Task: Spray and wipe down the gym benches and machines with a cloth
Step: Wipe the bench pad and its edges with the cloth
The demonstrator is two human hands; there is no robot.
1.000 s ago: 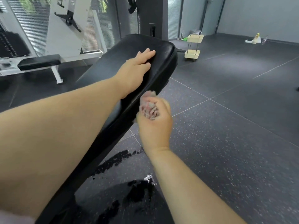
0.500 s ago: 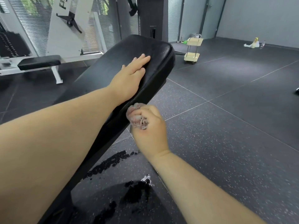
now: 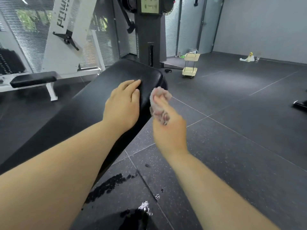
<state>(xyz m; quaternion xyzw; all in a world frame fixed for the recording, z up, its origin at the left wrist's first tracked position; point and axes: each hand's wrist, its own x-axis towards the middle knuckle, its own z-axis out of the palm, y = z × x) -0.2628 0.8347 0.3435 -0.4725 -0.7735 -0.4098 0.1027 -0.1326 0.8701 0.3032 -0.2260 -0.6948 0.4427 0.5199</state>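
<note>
Right hand (image 3: 168, 130) grips the bunched cloth (image 3: 159, 103) and holds it at the right side edge of the bench pad (image 3: 126, 72). Left hand (image 3: 122, 103) lies flat on the pad top, fingers straight. We judge the cloth soft, light and limp, so we keep it wadded in the fist. The pad looks smooth and firm enough to press against.

Soft, even daylight in a gym, seen through a wide-angle lens.
We see daylight coming through the slatted blinds (image 3: 29, 30) at the far left, leaving a dull sheen on the black bench pad (image 3: 116, 77) and small white glints on the wet patch (image 3: 144, 207) of floor (image 3: 232, 146). Shadows are faint. The right hand (image 3: 169, 130) and its cloth (image 3: 159, 100) are smeared by motion blur; the left hand (image 3: 123, 103) is sharp. Straight lines bow toward the frame's edges.
</note>
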